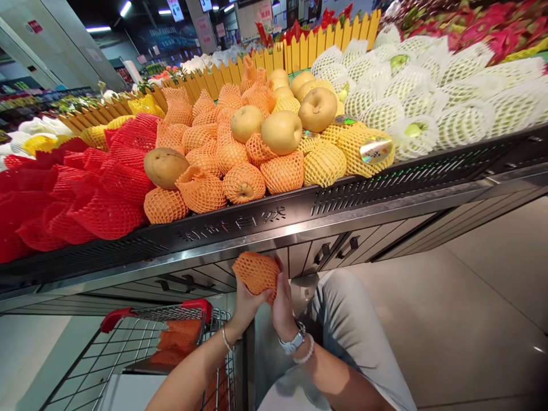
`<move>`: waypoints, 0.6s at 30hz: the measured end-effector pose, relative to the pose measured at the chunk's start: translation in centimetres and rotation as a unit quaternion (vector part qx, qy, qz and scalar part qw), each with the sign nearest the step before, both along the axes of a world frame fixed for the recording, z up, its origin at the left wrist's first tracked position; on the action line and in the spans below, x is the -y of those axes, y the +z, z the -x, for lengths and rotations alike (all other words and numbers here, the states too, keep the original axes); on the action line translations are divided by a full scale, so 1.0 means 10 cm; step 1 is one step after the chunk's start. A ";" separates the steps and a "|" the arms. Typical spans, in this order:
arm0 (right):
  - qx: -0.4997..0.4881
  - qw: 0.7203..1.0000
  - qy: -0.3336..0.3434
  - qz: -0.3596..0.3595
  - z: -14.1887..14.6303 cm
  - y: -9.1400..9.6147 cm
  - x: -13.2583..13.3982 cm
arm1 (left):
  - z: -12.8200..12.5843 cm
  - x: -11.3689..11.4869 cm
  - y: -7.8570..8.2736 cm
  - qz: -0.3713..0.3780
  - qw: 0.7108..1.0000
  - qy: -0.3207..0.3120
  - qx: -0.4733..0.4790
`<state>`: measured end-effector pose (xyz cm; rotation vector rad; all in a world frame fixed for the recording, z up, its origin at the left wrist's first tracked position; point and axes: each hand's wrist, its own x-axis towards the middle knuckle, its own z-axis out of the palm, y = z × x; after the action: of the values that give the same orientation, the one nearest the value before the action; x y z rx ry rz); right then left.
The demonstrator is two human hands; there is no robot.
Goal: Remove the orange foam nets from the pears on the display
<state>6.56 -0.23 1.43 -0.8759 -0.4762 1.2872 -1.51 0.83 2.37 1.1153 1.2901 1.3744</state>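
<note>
A pear in an orange foam net [256, 272] is held between my two hands, in front of the fruit stand's lower edge. My left hand [248, 301] wraps its lower left side, with the thumb reaching across below it. My right hand [281, 303] closes on its right side. The net hides the fruit itself. Above and beyond my hands lie more pears in orange nets [201, 191]. A few bare brown pears [281, 132] rest on top of them.
A shopping cart [141, 314] at lower left carries orange-netted fruit [182, 334] and a white box [131, 393]. The stand's black rim [299, 214] crosses in front. Red-netted fruit [107, 200] lies left, yellow-netted [325, 162] and white-netted fruit [411, 137] right. Cabinet handles [347, 247] stick out below.
</note>
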 end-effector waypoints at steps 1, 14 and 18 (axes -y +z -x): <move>0.029 0.999 0.011 -0.013 -0.03 0.02 -0.03 | 0.03 -0.01 0.01 -0.011 1.000 0.017 -0.009; -0.250 0.960 0.094 0.087 -0.12 0.06 -0.15 | 0.21 -0.02 -0.11 -0.001 0.999 0.041 -0.023; -0.345 0.917 0.178 0.092 -0.08 0.17 -0.04 | 0.23 -0.04 -0.16 -0.111 0.990 0.017 -0.090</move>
<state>7.41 0.18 3.14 -0.4372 0.0592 1.8905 -3.80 1.26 0.77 1.4008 1.3115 1.4976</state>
